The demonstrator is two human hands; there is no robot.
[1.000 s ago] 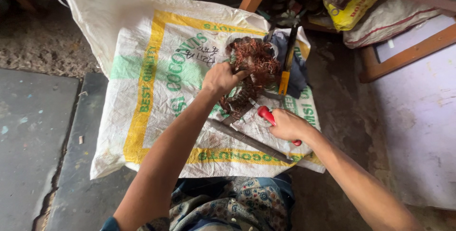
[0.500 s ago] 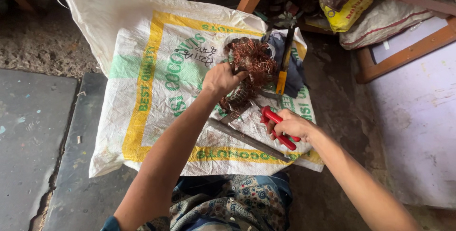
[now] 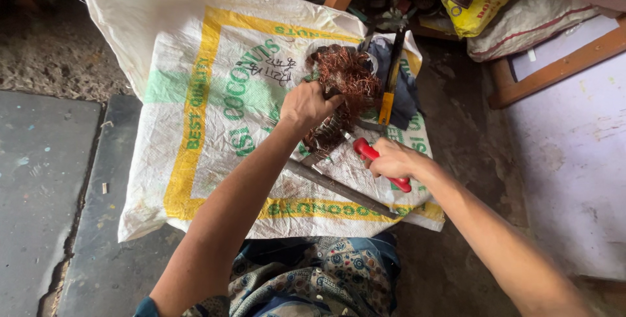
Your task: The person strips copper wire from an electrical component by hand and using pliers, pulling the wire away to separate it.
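So we're looking down at a woven plastic sack (image 3: 215, 95) spread flat on the floor, and on its far right part sits a tangle of copper wire (image 3: 345, 76) that looks like a motor winding, partly still in its dark core. The left hand (image 3: 306, 105) is closed on the near side of that bundle, pinning it down. The right hand (image 3: 391, 159) is wrapped around red-handled cutters (image 3: 381, 164), their nose pointing up at the bundle's lower edge. We can't tell if the blades are actually on a strand, since the hand and wire hide that.

What could go wrong, as we see it:

- The left fingers sit really near where the cutter nose goes in. A slip off a springy strand could nip or jab them.
- Cut copper ends are sharp and these are bare hands, so scratches look likely if the bundle twists in the grip.
- A long metal rod (image 3: 339, 188) lies just near of the bundle, right under the right wrist. Leaning on it could roll it and throw the cut off.
- A yellow-handled tool (image 3: 389, 82) lies on a dark cloth (image 3: 404, 89) just right of the wire, so a hard yank could drag it along.
- Snipped bits could fly off the sack into the gritty floor and get lost.
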